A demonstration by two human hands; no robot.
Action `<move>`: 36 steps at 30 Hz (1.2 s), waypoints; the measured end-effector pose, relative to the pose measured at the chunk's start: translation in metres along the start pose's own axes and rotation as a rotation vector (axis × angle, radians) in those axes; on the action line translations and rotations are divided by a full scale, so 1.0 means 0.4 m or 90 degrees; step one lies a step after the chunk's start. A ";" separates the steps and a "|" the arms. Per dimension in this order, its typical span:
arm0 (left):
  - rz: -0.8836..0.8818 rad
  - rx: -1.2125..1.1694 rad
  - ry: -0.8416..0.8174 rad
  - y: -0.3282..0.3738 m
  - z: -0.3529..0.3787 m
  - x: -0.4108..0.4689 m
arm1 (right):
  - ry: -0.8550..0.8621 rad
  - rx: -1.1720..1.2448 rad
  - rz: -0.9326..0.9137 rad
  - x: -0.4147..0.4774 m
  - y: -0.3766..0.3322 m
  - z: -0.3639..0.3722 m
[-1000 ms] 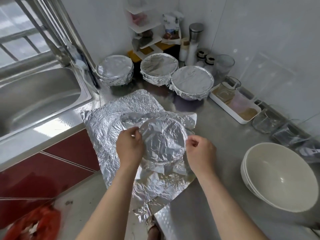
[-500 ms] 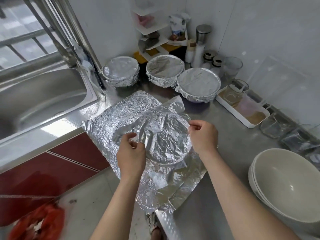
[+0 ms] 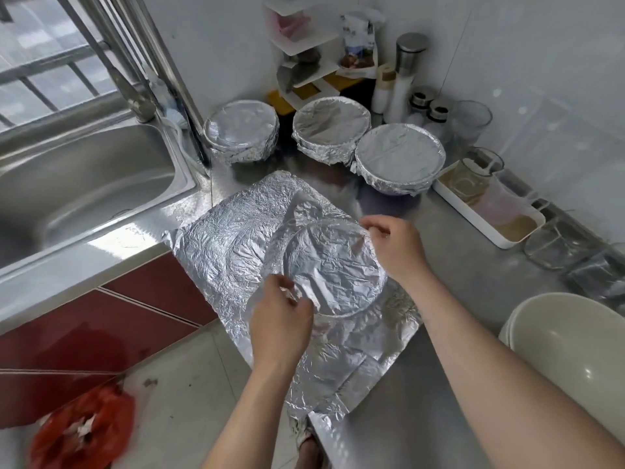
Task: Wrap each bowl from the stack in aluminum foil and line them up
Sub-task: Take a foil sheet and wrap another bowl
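Foil-covered bowl (image 3: 333, 269), left hand (image 3: 280, 326) pinching its near rim, right hand (image 3: 394, 248) pinching far rim

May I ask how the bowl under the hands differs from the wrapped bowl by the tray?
The near bowl's foil sheet lies loose; the wrapped bowl's is tucked round it. The left hand and right hand pinch the near bowl's foil; the wrapped bowl stands untouched. Foil covers both.

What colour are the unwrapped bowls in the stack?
The bowls are plain off-white, seen in the head view.

No legible text; pouch (image 3: 359, 35) print too blurred.
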State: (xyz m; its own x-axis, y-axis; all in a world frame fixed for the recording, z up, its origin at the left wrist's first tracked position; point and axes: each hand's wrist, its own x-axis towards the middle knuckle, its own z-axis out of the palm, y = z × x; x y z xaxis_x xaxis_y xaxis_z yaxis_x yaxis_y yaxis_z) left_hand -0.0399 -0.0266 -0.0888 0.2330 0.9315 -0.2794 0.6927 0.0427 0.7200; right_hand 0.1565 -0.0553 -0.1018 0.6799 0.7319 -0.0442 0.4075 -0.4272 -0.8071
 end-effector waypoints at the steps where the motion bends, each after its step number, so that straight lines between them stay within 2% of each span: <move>1: 0.039 0.062 0.025 0.011 -0.001 0.004 | -0.005 -0.007 0.001 -0.009 0.007 -0.008; 4: 0.166 0.138 0.069 0.062 0.000 0.025 | 0.002 -0.007 0.031 -0.055 0.040 -0.056; 7: 0.308 0.209 0.025 0.097 0.038 0.058 | -0.014 -0.028 0.076 -0.135 0.066 -0.068; 9: 0.317 0.327 -0.013 0.103 0.058 0.082 | 0.009 -0.046 0.062 -0.187 0.074 -0.039; 11: 0.296 0.384 -0.044 0.094 0.072 0.102 | 0.056 -0.047 0.026 -0.220 0.076 -0.004; 15: 0.264 0.390 -0.072 0.069 0.094 0.108 | 0.145 0.011 0.045 -0.247 0.075 0.052; 19: 0.272 0.404 -0.048 0.053 0.112 0.102 | 0.267 0.088 0.089 -0.240 0.068 0.100; 23: 0.277 0.417 -0.029 0.042 0.124 0.099 | 0.319 0.235 0.182 -0.226 0.061 0.123; 26: 0.279 0.399 -0.036 0.044 0.123 0.098 | 0.349 0.241 0.200 -0.224 0.070 0.127; 28: 0.317 0.377 -0.049 0.043 0.119 0.089 | 0.344 0.241 0.208 -0.227 0.079 0.127; 31: 0.472 0.373 -0.094 0.037 0.136 0.054 | 0.316 0.319 0.250 -0.229 0.088 0.121; 33: 0.555 0.369 -0.075 0.027 0.163 0.035 | 0.303 0.395 0.291 -0.227 0.095 0.115; 36: 0.587 0.365 -0.015 0.016 0.202 0.036 | 0.279 0.471 0.308 -0.219 0.102 0.108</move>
State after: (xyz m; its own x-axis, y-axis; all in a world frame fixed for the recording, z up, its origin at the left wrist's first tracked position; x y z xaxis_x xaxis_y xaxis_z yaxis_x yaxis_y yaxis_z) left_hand 0.0231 -0.0419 -0.1394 0.8359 0.5112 0.1998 0.4589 -0.8506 0.2567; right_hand 0.0873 -0.1142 -0.1563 0.8996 0.2401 -0.3648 -0.3564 -0.0791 -0.9310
